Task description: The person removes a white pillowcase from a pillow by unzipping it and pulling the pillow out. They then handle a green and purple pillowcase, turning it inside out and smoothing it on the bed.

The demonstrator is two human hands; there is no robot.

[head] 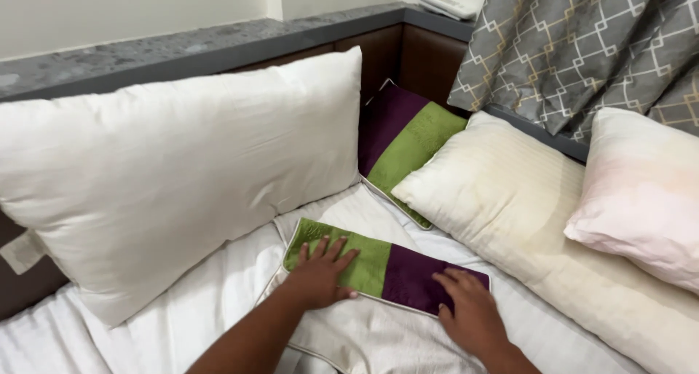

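Observation:
A flat pillow cover point(378, 268) with a green panel, a purple panel and white piping lies on the white bed sheet point(196, 301). My left hand point(320, 276) rests palm down on the green panel, fingers spread. Palm down too, my right hand point(470, 312) presses the purple panel near the cover's right edge. Neither hand grips anything. The cover's white part point(364, 337) spreads toward me between my forearms.
A large white pillow point(167, 170) leans against the headboard at left. A second green and purple cover point(408, 144) stands in the corner. A cream pillow point(524, 214) and a pinkish pillow point(641, 192) lie at right under a grey patterned curtain point(582, 46). A remote point(446, 4) sits on the grey ledge.

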